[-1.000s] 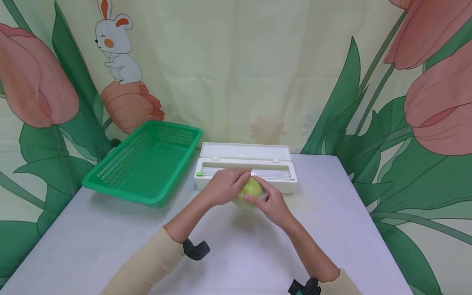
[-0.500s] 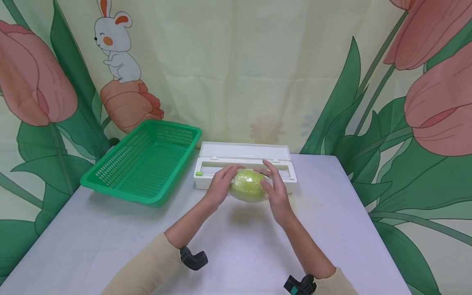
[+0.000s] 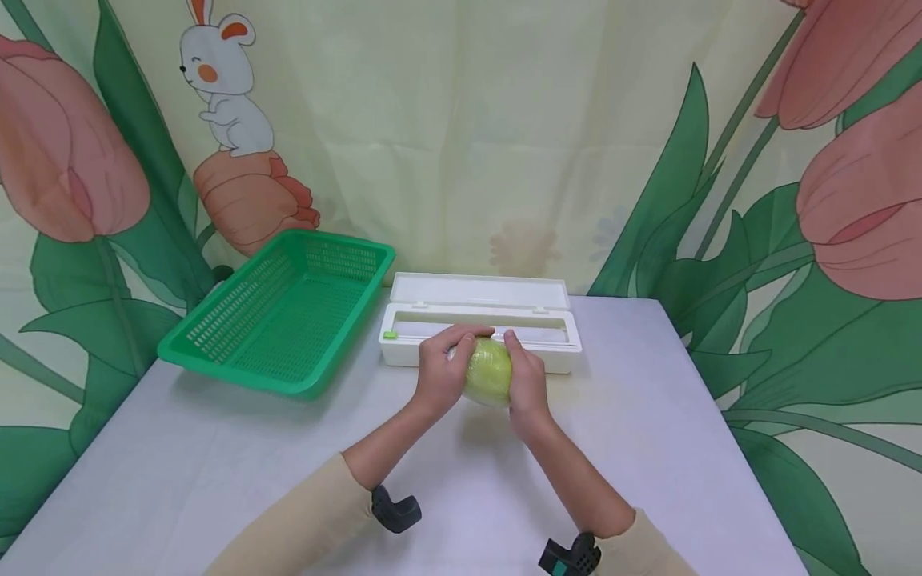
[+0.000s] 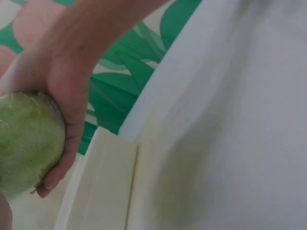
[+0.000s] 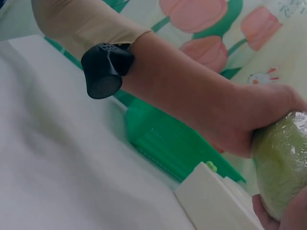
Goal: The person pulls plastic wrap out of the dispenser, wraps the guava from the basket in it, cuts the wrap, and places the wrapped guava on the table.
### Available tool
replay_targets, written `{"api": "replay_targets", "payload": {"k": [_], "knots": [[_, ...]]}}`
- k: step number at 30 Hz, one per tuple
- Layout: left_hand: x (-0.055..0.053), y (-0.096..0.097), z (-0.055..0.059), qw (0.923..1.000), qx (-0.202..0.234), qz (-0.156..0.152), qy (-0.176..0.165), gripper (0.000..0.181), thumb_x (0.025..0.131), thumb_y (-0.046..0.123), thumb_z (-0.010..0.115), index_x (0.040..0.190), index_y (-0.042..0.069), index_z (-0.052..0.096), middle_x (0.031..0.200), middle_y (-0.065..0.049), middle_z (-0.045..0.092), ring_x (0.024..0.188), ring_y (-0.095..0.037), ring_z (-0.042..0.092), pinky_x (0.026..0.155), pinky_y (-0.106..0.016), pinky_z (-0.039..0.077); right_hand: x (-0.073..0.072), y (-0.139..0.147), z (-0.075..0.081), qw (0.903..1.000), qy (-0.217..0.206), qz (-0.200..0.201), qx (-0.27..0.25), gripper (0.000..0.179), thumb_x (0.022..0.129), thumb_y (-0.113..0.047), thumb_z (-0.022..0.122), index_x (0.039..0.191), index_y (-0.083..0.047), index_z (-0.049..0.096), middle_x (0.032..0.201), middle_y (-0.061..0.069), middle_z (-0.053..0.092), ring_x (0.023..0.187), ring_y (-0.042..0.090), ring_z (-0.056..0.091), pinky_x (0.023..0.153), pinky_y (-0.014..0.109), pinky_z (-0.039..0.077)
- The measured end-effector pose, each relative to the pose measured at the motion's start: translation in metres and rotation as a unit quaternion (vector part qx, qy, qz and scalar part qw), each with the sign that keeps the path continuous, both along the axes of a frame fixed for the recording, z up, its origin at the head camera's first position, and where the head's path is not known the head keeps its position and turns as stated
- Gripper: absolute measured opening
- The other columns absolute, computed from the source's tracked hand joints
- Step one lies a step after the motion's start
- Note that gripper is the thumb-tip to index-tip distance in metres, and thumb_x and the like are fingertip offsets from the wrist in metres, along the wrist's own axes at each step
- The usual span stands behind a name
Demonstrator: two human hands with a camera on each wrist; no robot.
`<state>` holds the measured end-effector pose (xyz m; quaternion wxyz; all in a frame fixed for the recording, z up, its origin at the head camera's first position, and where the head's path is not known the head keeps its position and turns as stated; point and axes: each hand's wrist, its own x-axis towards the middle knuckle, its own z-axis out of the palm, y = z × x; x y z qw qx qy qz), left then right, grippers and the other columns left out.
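Note:
Both hands hold a green fruit (image 3: 490, 374) wrapped in shiny clear plastic film, held up above the table. My left hand (image 3: 442, 374) grips its left end, thumb and fingers curled over the top. On the opposite end, my right hand (image 3: 528, 388) grips it with the thumb up along the side. In the left wrist view the right hand's fingers curl around the far end of the fruit (image 4: 29, 139). The right wrist view shows wrinkled film on the fruit (image 5: 283, 163), with the left palm against it. Just behind the hands stands a white cling film dispenser (image 3: 403, 354), lid raised.
A green plastic basket (image 3: 238, 374) stands at the back left, beside the dispenser. A small green slider (image 3: 390, 335) sits on the dispenser's left end. The white-covered table (image 3: 648, 448) ends at a printed curtain (image 3: 519, 160).
The fruit has been turned in the hands, showing its long side half a second ago and now more of an end. Both hands have shifted their grip around it.

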<state>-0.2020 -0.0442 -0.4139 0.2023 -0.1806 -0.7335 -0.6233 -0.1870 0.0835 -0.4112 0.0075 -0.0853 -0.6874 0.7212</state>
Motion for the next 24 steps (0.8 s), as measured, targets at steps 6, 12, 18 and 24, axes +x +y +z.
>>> {"api": "replay_targets", "payload": {"k": [6,12,18,24], "knots": [[0.003,0.005,-0.005,0.9980,-0.002,0.040,0.049,0.028,0.090,0.000,0.048,0.091,0.007,0.075,0.091,-0.007,0.075,0.091,-0.018,0.071,0.085,-0.027,0.055,0.001,-0.004,-0.001,0.9991,0.003,-0.038,0.017,0.034,0.099,-0.032,0.043,0.083,-0.008,0.061,0.069,-0.004,0.054,0.064,0.010,0.051,0.057,0.023,0.044],[0.006,0.003,-0.012,0.9942,-0.012,0.066,0.084,0.028,0.092,0.003,0.044,0.093,0.005,0.073,0.093,-0.007,0.074,0.091,-0.018,0.070,0.082,-0.029,0.057,0.001,-0.006,-0.002,0.9977,0.025,-0.040,0.049,0.035,0.098,-0.030,0.044,0.083,-0.006,0.064,0.068,-0.003,0.052,0.063,0.011,0.049,0.056,0.024,0.042],[0.001,0.003,-0.016,0.9869,-0.043,0.094,0.124,0.029,0.095,0.008,0.042,0.097,0.004,0.071,0.095,-0.009,0.073,0.090,-0.019,0.070,0.077,-0.029,0.059,-0.004,-0.006,-0.004,0.9941,0.050,-0.055,0.079,0.038,0.097,-0.030,0.044,0.095,-0.002,0.070,0.070,-0.002,0.055,0.063,0.011,0.048,0.055,0.023,0.041],[-0.002,-0.001,-0.020,0.9906,-0.082,0.053,0.096,0.029,0.098,0.014,0.042,0.107,0.004,0.068,0.101,-0.008,0.072,0.095,-0.019,0.068,0.081,-0.033,0.058,-0.006,0.000,-0.010,0.9939,0.058,-0.034,0.087,0.040,0.100,-0.029,0.042,0.101,0.000,0.069,0.073,-0.002,0.056,0.064,0.010,0.049,0.056,0.023,0.042]]}}
